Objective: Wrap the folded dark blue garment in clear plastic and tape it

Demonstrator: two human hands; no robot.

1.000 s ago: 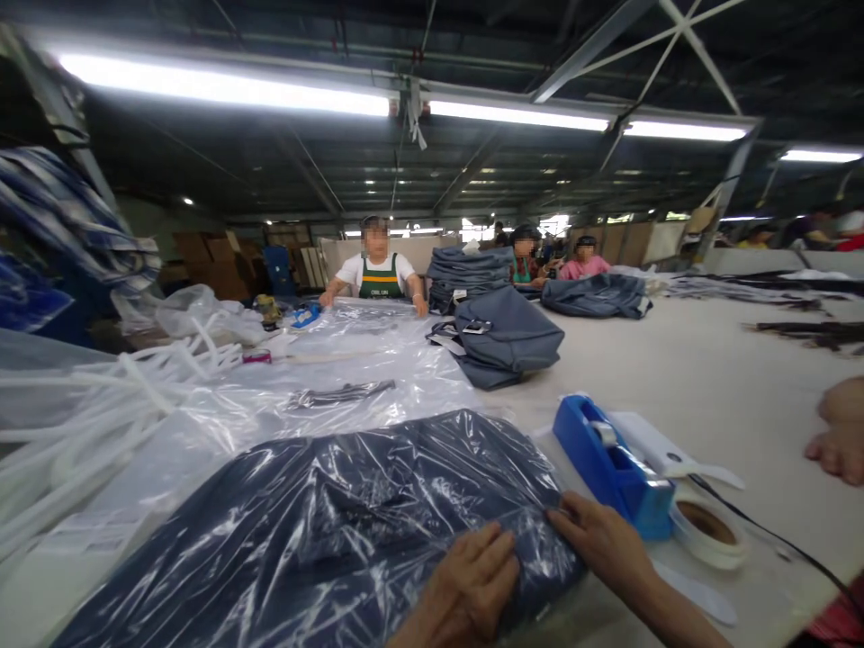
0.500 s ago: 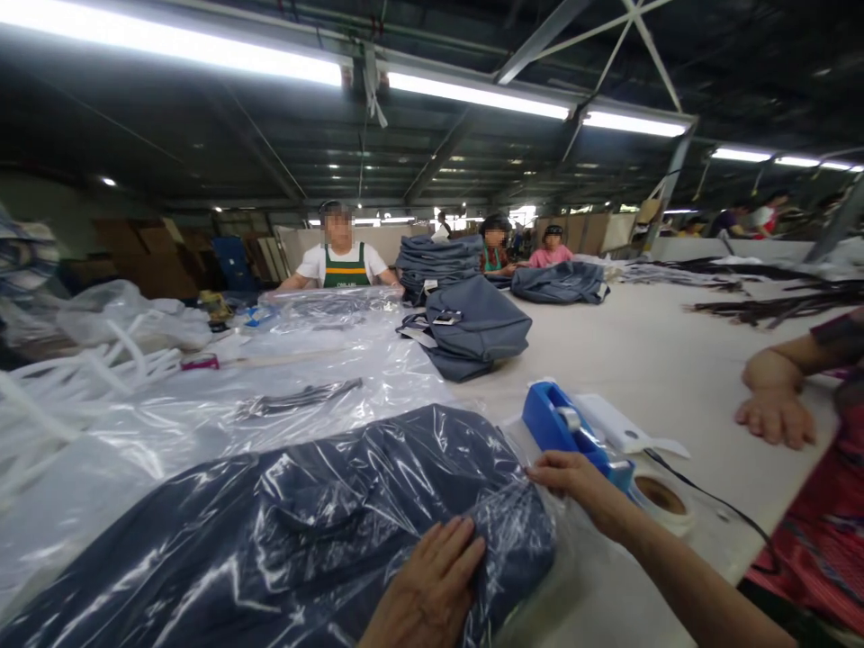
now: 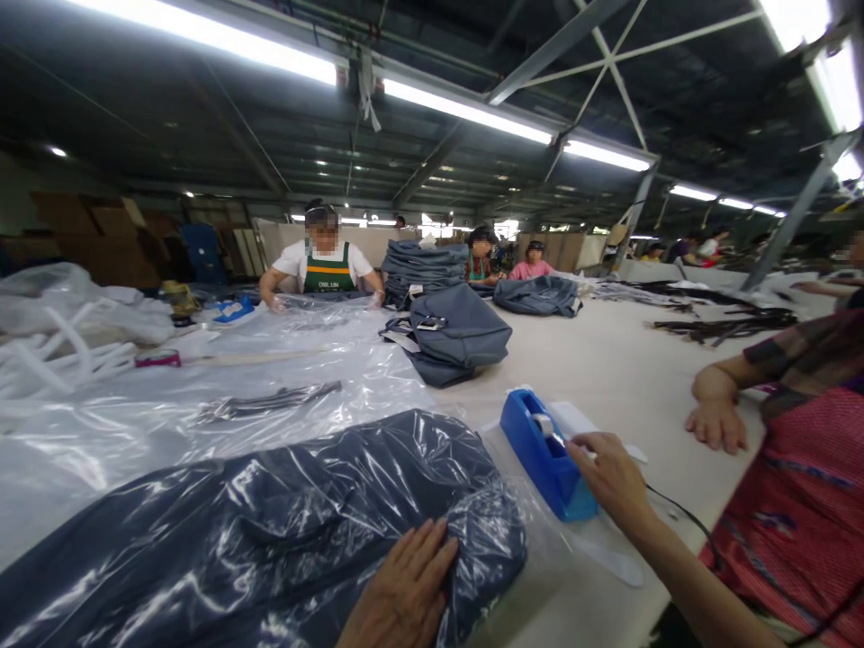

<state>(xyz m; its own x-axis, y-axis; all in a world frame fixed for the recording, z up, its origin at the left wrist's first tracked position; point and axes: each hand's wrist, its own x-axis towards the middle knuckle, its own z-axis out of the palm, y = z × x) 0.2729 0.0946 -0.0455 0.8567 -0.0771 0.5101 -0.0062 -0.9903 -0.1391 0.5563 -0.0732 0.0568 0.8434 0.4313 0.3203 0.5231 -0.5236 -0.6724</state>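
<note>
Plainly, the right hand [image 3: 611,477] is the one nearer the tape dispenser [image 3: 533,461]

Closest in, the left hand [image 3: 409,585] lies flat on a plastic-wrapped dark bundle [image 3: 270,513], fingers straight and side by side near its right end; the bundle's long axis runs crosswise. Just beside that end stands the blue dispenser, its length slanting away and leftward, so its body lies to the left of the right hand's fingers. Those are bent at its right flank (whether they pinch any tape, I can't tell). Farther off sits a heap of grey-blue fabric [image 3: 459,333], and beyond, a co-worker in a green apron [image 3: 330,272].
</note>
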